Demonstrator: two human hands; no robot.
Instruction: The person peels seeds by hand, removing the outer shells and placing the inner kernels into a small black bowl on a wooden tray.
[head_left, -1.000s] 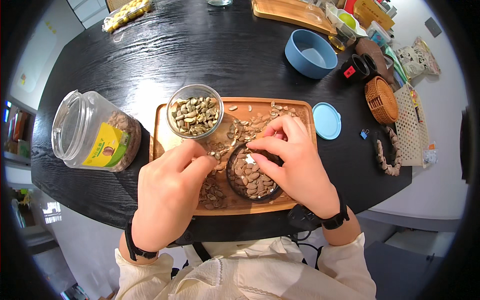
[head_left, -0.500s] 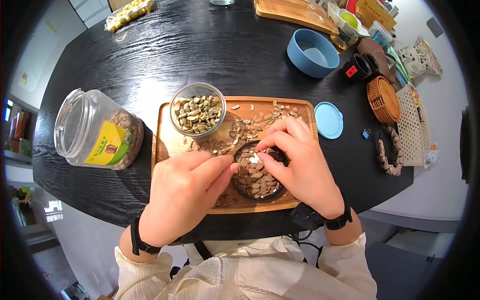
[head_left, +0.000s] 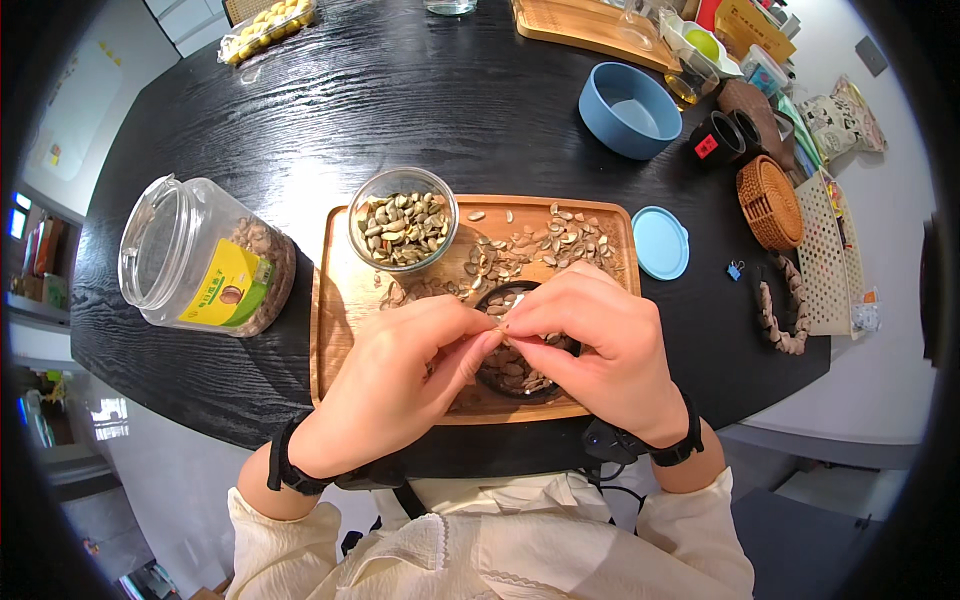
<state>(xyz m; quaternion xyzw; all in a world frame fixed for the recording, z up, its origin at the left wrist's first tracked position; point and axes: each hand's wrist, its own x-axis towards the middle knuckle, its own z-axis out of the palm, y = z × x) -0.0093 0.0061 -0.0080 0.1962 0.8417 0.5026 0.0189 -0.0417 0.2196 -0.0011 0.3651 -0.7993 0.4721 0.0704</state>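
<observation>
While both forearms come up from the near edge of the table, the left hand [head_left: 400, 385] and the right hand [head_left: 600, 345] meet fingertip to fingertip over the near half of the wooden tray [head_left: 335, 330]. Thumbs and forefingers of both hands pinch one small seed [head_left: 503, 325] between them, closed on it, just above a dark bowl [head_left: 515, 375] of seeds that sits at the tray's near edge, partly hidden under the right hand. Each wrist wears a black band, and cream sleeves cover the forearms.

At the tray's far left corner stands a glass bowl [head_left: 403, 230] filled with greenish kernels. Loose shells [head_left: 540, 248] lie scattered along the tray's far edge toward its right corner.

Left of the tray, a clear plastic jar [head_left: 205, 260] lies on its side on the black table [head_left: 420, 110], its mouth facing left. Just beyond the tray's right edge lies a light blue lid [head_left: 660, 242]. A blue bowl [head_left: 628, 110] stands farther back, and a woven basket [head_left: 768, 200] sits near the table's right edge
</observation>
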